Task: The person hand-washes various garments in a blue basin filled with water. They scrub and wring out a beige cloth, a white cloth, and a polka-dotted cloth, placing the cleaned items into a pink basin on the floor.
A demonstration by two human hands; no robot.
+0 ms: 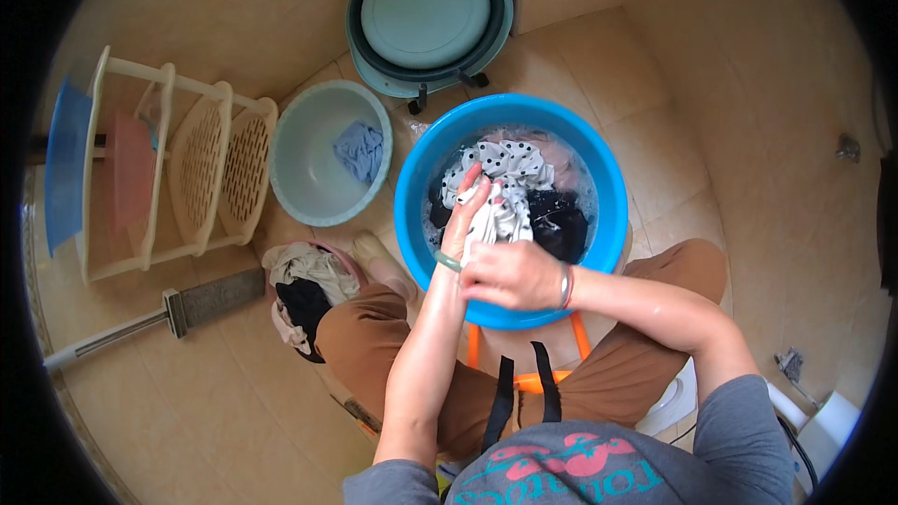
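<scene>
A white garment with black dots lies bunched over the blue basin, partly in sudsy water. My left hand, with a green bangle at its wrist, holds part of the garment between thumb and fingers; the far fingers are fairly straight. My right hand is closed on the near end of the cloth, close against the left wrist. Black cloth and pale pink cloth lie in the water beside the dotted garment. The cloth inside my right fist is hidden.
A pale basin at the left contains a blue cloth. Behind stand folded green tubs. Left are a cream rack, a mop and a pink tub of clothes. An orange stool stands under the blue basin.
</scene>
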